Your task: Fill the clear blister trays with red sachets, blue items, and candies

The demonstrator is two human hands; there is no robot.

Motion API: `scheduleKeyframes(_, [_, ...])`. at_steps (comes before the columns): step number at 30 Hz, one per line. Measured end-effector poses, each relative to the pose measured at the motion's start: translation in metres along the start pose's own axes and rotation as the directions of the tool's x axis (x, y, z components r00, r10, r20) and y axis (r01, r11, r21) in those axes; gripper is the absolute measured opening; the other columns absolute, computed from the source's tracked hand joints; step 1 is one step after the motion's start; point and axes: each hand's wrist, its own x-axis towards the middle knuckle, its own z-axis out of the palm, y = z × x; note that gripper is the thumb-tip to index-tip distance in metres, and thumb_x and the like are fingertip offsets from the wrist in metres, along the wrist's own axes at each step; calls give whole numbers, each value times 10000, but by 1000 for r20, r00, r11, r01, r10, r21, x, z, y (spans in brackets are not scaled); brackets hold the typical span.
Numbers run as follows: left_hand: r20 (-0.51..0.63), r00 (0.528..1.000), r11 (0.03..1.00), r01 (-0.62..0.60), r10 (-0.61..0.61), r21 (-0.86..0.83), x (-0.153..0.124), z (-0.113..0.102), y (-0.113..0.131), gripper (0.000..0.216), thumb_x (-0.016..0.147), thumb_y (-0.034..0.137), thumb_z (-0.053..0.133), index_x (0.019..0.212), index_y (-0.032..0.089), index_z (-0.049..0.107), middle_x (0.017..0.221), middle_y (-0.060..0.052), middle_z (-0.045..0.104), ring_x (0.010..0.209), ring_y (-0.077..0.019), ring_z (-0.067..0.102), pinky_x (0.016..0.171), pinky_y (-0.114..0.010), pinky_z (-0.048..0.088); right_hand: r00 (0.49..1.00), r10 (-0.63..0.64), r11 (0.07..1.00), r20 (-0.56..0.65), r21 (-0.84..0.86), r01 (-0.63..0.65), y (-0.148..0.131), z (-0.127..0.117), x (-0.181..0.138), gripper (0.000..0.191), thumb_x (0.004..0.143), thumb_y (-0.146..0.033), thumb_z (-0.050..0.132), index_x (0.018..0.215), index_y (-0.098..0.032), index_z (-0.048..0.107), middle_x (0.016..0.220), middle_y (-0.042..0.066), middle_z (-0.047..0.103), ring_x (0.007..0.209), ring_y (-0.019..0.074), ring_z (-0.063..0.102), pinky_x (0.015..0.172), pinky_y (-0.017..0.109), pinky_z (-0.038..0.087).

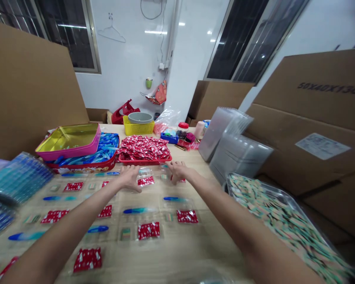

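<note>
Nearest the lens, my two bare forearms stretch out over a pale wooden table laid with clear plastic sleeves. The closest of these holds a red sachet; I count about ten red sachets spread across the rows, though motion blur at the left edge leaves the tally unsure. Among them lie about six blue pens, one just beside my left forearm, and several small striped tabs too blurred to count.

At the far end of the rows, my left hand rests palm down, fingers spread wide and gripping nothing, touching a sleeve with a red sachet just beside its fingertips. My right hand lies flat too, fingers loosely splayed and empty, its edge over another red sachet.

Just beyond both hands stands one red tray heaped with red sachets. To its left, one pink tin with a gold inside sits atop a second red tray of blue pens. At my right elbow, one metal tray holds a heap of pastel tabs. Two stacks of clear sleeves lean against cardboard cartons. Behind, one yellow basket carries a grey bowl.
</note>
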Motion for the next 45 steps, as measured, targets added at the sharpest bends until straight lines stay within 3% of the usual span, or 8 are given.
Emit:
scheduleKeyframes(5, [10,993,992,-121,122,-15,-59,-18,25,973,484,561,706,1303,150,380,1245,-177,509,1174,-389,449,993,-541,321,998,-58,998,6,-9,58,5,-5,-60,1242,443,-265,800,1472,-170,112,1374,205,367,1233,381,396,1004,472,331])
scheduleKeyframes(11, [7,979,979,-202,202,-24,-120,25,56,1053,443,495,734,1363,129,375,1213,-188,516,1110,-366,473,964,-506,374,971,-218,975,99,-9,220,-20,35,-112,1310,401,-387,814,1477,-143,106,1352,230,381,1213,412,416,969,500,372])
scheduleKeyframes(15, [2,981,980,-195,195,-44,-125,48,53,1163,391,546,759,1398,159,326,1253,-188,491,1148,-372,445,979,-531,354,969,-232,971,89,-35,236,-31,53,-113,1319,408,-418,804,1479,-131,89,1365,238,366,1231,403,391,987,518,346])
scheduleKeyframes(19, [40,975,974,-219,221,-51,-116,53,46,1234,359,573,763,1424,198,263,1316,-181,442,1203,-384,406,1047,-574,247,963,-256,961,88,-83,264,-30,58,-105,1361,389,-422,813,1483,-116,64,1373,246,359,1235,411,375,1016,533,294])
scheduleKeyframes(24, [72,968,971,-235,239,-53,-107,54,48,1194,373,405,750,1431,209,231,1277,-167,445,1174,-377,418,1004,-520,322,962,-268,956,49,-112,272,-22,62,-94,1364,391,-411,805,1486,-103,52,1333,248,381,1171,414,412,975,501,337])
scheduleKeyframes(31, [74,974,977,-210,213,-42,-122,33,55,1125,408,388,714,1414,165,262,1207,-176,464,1107,-374,441,933,-515,378,976,-218,973,-10,-86,216,-18,68,-90,1319,417,-395,780,1492,-158,54,1263,188,432,1108,383,451,909,454,384])
scheduleKeyframes(39, [100,961,965,-250,257,-80,-209,-25,94,1106,444,447,723,1409,166,262,1187,-140,447,1082,-350,430,937,-480,364,990,-115,992,-87,-54,110,-14,37,-121,1240,482,-415,781,1486,-172,94,1259,203,419,1125,410,422,919,472,338])
scheduleKeyframes(45, [116,951,957,-278,286,-81,-273,-8,128,1142,416,483,739,1413,185,270,1191,-150,458,1065,-348,444,935,-511,370,966,-204,978,-159,-5,206,-39,10,-181,1225,495,-399,783,1483,-179,95,1233,175,440,1107,391,426,902,433,356])
